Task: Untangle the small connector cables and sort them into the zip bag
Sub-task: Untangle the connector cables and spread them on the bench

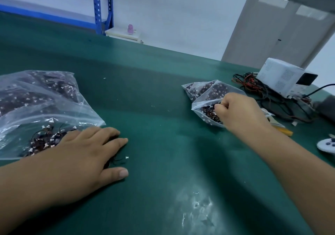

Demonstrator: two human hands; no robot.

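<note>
presses the left hand (87, 153) flat, fingers straight, on a small tangle of connector cables (116, 160) on the green mat (163, 144), just beside the large bag (36, 98). curls the right hand (237, 107) round a clump of cables (210, 112) inside the mouth of the small zip bag (204, 95).

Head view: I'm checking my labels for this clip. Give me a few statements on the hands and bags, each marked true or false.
1. The right hand grips cables inside the small bag. True.
2. The left hand lifts the big bag. False: it lies flat on the mat, over a few loose cables.
3. Both bags hold cables. True.
4. The white box stands left of the big bag. False: it stands far right, beyond the small bag.
</note>
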